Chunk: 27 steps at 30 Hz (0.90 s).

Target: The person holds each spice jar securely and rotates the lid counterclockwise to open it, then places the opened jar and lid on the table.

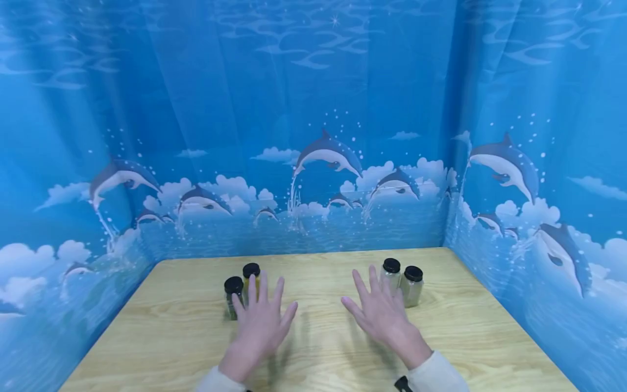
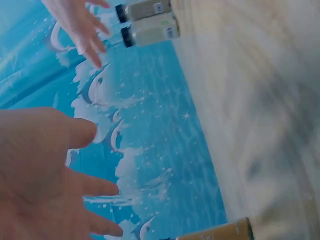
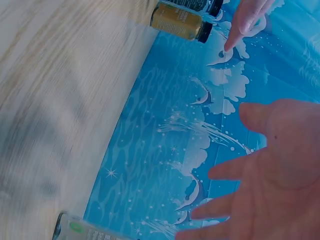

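Two empty hands [image 1: 260, 322] [image 1: 384, 317], spread wide, above a pale table [image 1: 320, 337], two black-capped jars [image 1: 232, 296] [image 1: 411, 288] near each

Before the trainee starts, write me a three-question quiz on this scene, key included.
1. Fill in: the two clear jars have ____ lids.
2. True or false: the left grip is curled round a jar.
3. Which stands nearer the dolphin backdrop: the yellow jar or the dark jar?

Key:
1. Black.
2. False; the left grip has its fingers spread and holds nothing.
3. The yellow jar; the dark jar stands nearer the head camera.
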{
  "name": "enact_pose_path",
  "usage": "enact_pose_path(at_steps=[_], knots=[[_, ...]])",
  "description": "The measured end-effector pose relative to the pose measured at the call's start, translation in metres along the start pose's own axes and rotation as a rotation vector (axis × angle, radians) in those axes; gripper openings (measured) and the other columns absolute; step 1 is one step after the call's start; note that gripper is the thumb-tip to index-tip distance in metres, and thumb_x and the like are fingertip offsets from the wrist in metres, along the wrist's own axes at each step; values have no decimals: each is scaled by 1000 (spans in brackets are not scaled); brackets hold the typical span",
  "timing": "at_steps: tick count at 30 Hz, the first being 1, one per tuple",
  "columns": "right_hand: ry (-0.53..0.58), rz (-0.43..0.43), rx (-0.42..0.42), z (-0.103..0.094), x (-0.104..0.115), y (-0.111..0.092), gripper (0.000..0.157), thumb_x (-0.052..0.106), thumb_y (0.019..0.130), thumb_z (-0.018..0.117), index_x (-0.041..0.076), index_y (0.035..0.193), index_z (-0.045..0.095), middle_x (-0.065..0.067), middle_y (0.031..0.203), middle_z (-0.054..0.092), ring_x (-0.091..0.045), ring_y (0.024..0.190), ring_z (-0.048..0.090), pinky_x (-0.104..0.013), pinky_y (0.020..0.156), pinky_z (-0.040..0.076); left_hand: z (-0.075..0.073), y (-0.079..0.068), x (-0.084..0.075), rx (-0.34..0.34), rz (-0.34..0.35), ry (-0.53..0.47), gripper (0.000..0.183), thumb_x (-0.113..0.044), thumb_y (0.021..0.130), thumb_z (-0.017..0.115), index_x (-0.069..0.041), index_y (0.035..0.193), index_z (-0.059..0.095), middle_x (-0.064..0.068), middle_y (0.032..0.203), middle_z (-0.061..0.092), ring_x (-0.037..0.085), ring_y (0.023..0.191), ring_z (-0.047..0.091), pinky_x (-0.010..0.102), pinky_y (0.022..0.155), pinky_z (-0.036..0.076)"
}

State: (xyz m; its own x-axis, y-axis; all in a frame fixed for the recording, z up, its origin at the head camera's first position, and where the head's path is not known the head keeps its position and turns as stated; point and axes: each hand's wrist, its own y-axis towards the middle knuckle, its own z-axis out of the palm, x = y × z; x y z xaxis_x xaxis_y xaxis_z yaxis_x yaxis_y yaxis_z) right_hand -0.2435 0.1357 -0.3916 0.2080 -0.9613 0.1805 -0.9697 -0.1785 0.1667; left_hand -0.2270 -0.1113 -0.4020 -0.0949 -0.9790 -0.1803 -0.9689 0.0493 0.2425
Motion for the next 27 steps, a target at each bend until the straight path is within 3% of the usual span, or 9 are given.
enact_pose_path(at_steps=[3, 7, 12, 13, 16, 19, 21, 23, 27], knots=[[105, -69, 4, 0, 0, 3, 73, 65, 93, 32, 19, 150, 28, -23, 155, 22, -48, 138, 28, -69, 101, 34, -8, 2, 5, -80, 35, -35, 63, -51, 91, 52, -21, 145, 39, 21, 155, 24, 46, 138, 30, 74, 101, 29], [216, -147, 17, 0, 4, 10, 68, 61, 94, 40, 16, 145, 38, -20, 150, 35, -42, 132, 42, -60, 104, 38, -20, 8, 14, -136, 89, -103, 56, -36, 82, 70, -17, 133, 54, 22, 141, 47, 42, 111, 58, 57, 79, 54], [268, -200, 65, -1, 8, 20, 56, 52, 94, 49, 16, 137, 50, -16, 146, 44, -38, 130, 46, -57, 106, 39, -32, 15, 30, 22, 84, -275, 52, -28, 80, 74, -16, 129, 58, 12, 131, 60, 25, 92, 67, 43, 74, 57], [271, -218, 78, -1, 9, 22, 53, 50, 94, 51, 15, 134, 53, -15, 144, 47, -36, 130, 47, -56, 106, 39, -34, 16, 34, 65, 76, -309, 52, -28, 81, 73, -17, 129, 58, 9, 131, 60, 23, 88, 67, 42, 78, 56], [277, -285, 123, -1, 9, 27, 46, 43, 92, 56, 14, 128, 58, -9, 135, 57, -31, 125, 53, -50, 104, 43, -39, 19, 47, 182, 48, -398, 51, -26, 82, 73, -19, 130, 57, 5, 130, 62, 19, 64, 59, 36, 73, 51], [293, -344, 173, -2, 10, 31, 41, 37, 92, 60, 13, 125, 60, -5, 127, 63, -26, 119, 58, -46, 101, 47, -41, 19, 59, 259, 46, -447, 51, -28, 83, 72, -19, 131, 57, 4, 131, 60, 23, 73, 63, 41, 81, 52], [302, -368, 198, -3, 12, 33, 39, 35, 92, 60, 13, 125, 61, -3, 125, 64, -25, 117, 59, -46, 99, 48, -41, 18, 68, 287, 62, -460, 52, -29, 82, 73, -18, 130, 57, 5, 131, 61, 27, 97, 65, 48, 91, 52], [308, -382, 210, -4, 14, 35, 38, 33, 92, 60, 13, 124, 61, -4, 124, 65, -25, 116, 60, -45, 98, 49, -41, 17, 77, 307, 79, -472, 53, -31, 81, 73, -16, 129, 58, 7, 132, 59, 31, 119, 56, 51, 98, 48], [332, -388, 219, -3, 21, 39, 36, 32, 92, 60, 15, 124, 62, -2, 123, 66, -22, 113, 61, -44, 97, 50, -41, 15, 93, 342, 80, -492, 48, -32, 80, 74, -14, 123, 62, 10, 128, 62, 34, 116, 57, 52, 95, 49]])
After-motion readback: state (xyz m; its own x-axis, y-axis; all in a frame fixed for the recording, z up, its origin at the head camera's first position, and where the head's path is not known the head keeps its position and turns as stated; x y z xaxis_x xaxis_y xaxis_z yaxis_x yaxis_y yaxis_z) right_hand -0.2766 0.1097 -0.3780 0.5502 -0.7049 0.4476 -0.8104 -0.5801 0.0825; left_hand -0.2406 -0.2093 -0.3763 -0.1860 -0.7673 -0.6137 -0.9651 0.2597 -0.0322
